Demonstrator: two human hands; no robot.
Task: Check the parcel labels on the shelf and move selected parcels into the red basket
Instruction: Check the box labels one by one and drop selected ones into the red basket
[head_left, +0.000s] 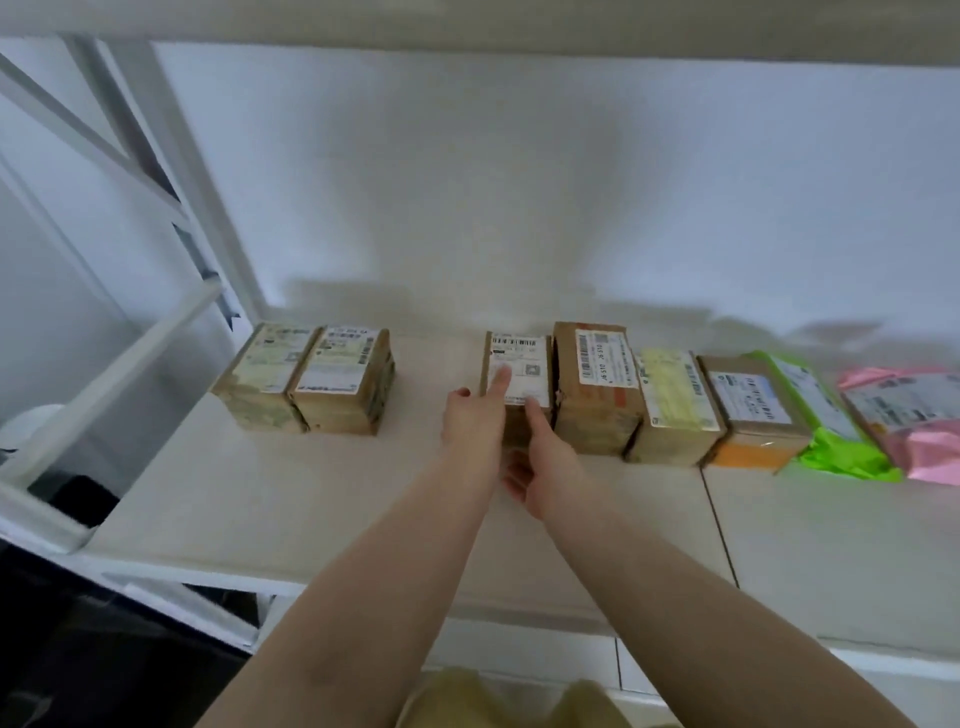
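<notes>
1. The parcel in hand (517, 382) is a small brown carton standing on the shelf (311, 493), its white label facing up and toward the wearer. It sits directly ahead of both hands, with its long axis running away from the person, front to back.
2. The left hand (475, 421) lies against the carton's left flank, forefinger stretched up over the label; its grip is loose and open-fingered, pressing on the box and not closed around it.
3. The right hand (540, 467) is at the carton's front right corner, thumb on the label's lower edge and fingers curled below the front face; this grip reads as a partial cup around the corner, though how far the fingers wrap underneath I cannot tell.
4. Both hands are about equally near; the carton lies between them, so the two hands together form the grip.
5. Just right of the grip a taller carton (595, 387) touches or nearly touches the held one, so there is little finger room on that side. Left of the grip the shelf is bare as far as a pair of cartons (306, 379), well apart.
6. Judging from this, lifting calls for drawing the box toward the person, along its long axis, clear of its neighbour.
7. The red basket is not in view.
</notes>
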